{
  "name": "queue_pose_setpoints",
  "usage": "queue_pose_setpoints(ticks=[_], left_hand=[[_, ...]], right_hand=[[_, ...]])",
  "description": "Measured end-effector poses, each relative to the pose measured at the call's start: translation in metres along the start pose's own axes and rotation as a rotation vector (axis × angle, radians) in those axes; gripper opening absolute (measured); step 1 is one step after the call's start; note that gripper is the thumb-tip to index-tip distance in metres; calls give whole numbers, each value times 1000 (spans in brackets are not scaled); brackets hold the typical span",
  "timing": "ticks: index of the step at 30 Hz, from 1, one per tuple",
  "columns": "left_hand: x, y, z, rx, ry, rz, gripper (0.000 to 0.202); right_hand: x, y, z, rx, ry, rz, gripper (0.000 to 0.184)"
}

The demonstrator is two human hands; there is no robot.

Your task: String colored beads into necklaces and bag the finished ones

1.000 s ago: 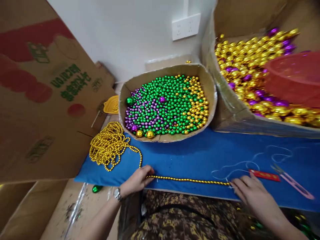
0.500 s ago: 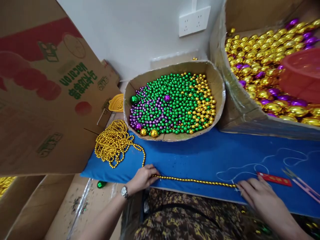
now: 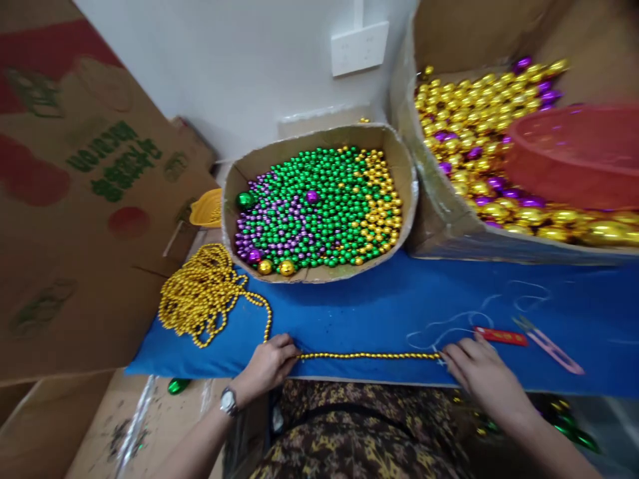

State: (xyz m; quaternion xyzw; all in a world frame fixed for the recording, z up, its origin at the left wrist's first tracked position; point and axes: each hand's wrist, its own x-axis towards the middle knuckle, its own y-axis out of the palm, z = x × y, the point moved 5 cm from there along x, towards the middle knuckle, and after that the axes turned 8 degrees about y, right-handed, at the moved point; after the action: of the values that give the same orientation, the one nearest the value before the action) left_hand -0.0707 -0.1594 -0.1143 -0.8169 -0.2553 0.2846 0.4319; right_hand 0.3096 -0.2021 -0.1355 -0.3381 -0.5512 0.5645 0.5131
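Note:
A gold bead string runs taut and nearly level between my hands, along the front edge of the blue cloth. My left hand, with a watch at the wrist, is closed on the string's left part. From there the beads curve up to a coiled gold pile. The string's right end meets white thread at my right hand, whose fingers are pinched there. Loose white thread loops behind that hand. Close by lie a red tag-like strip and pink-handled snips.
Behind the cloth stands a cardboard box of green, purple and gold beads. A larger carton at right holds big gold and purple beads and a red basin. A tall printed carton flanks the left, near a yellow basket.
The camera view has shifted right, so everything sits further left in the picture. Both hands keep hold of the stretched bead string, with little other visible change.

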Motion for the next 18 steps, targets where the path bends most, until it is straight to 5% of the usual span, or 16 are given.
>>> queue_pose_setpoints(ticks=[12,18], left_hand=[[2,9,9,121,62,-44,21],[21,-11,-4,234,-31,-117,16]], right_hand=[[3,-3,5,-106,143,101,31],[25,-18,-12,-103,149,65,32]])
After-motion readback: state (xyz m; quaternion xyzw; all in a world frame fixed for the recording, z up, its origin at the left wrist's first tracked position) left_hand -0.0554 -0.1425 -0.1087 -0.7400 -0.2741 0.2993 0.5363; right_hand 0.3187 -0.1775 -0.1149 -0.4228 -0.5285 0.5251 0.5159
